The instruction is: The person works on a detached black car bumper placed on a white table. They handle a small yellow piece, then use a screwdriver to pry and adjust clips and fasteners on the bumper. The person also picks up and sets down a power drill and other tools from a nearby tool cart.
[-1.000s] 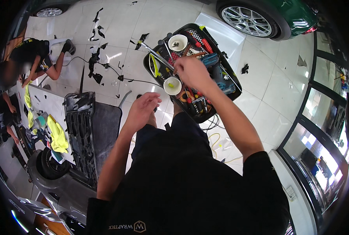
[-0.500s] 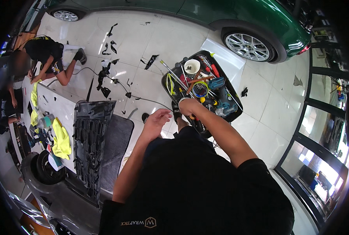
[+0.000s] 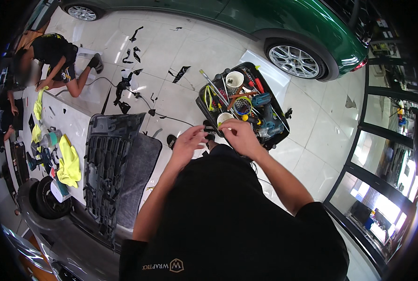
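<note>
My right hand (image 3: 243,136) is over the near edge of a black tool tray (image 3: 284,134). Its fingers are pinched together beside a white cup (image 3: 224,118); whatever they hold is hidden or too small to name. My left hand (image 3: 188,144) hovers just left of the tray, fingers bent and apart, with nothing visible in it. Inside the tray lie a second white cup (image 3: 234,79), a teal power tool (image 3: 271,122), a red-handled tool (image 3: 259,85), a ring-shaped roll (image 3: 241,107) and several long rods.
Black scraps (image 3: 123,89) and a cable (image 3: 166,117) lie on the tiled floor. To the left, a black car grille (image 3: 106,161) and yellow cloths (image 3: 69,161) rest by a white table (image 3: 70,114). A co-worker (image 3: 54,58) kneels beyond it. A green car (image 3: 195,11) stands ahead.
My right hand has drawn back toward me, uncovering more of the near white cup. My left hand has shifted slightly right, closer to the right hand.
</note>
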`<state>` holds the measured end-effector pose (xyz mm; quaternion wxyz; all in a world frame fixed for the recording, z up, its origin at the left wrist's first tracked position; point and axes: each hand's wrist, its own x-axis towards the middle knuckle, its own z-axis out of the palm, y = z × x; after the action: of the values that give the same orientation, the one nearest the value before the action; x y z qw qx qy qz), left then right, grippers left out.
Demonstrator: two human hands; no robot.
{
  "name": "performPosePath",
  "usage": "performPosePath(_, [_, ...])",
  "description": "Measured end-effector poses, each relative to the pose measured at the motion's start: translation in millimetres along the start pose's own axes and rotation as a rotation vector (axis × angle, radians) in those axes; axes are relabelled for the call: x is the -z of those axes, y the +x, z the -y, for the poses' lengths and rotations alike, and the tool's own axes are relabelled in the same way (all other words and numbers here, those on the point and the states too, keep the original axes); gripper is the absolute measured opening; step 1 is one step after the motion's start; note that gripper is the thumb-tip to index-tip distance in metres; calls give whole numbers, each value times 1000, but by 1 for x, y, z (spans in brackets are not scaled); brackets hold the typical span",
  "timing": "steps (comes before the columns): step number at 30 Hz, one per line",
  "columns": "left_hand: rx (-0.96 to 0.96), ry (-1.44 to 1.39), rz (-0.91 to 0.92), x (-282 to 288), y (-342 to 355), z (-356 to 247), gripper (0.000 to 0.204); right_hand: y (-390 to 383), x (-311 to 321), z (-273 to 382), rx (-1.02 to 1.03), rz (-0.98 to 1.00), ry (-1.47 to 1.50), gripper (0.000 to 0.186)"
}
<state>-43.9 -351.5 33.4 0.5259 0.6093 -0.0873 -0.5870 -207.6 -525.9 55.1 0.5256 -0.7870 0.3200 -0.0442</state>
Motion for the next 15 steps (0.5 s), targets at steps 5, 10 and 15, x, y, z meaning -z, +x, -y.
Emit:
performPosePath(5, [-146,-99,126,-33,1,-32,33,-31,-12,43,171,-212,101,19])
performPosePath(10, [-261,-77,103,-35,-22,-61,26,-41,-3,63,-94,-292,587,13])
performPosePath(15, [-422,30,38,-46,-39,-64,25,-44,7,75,-1,-240,612,12])
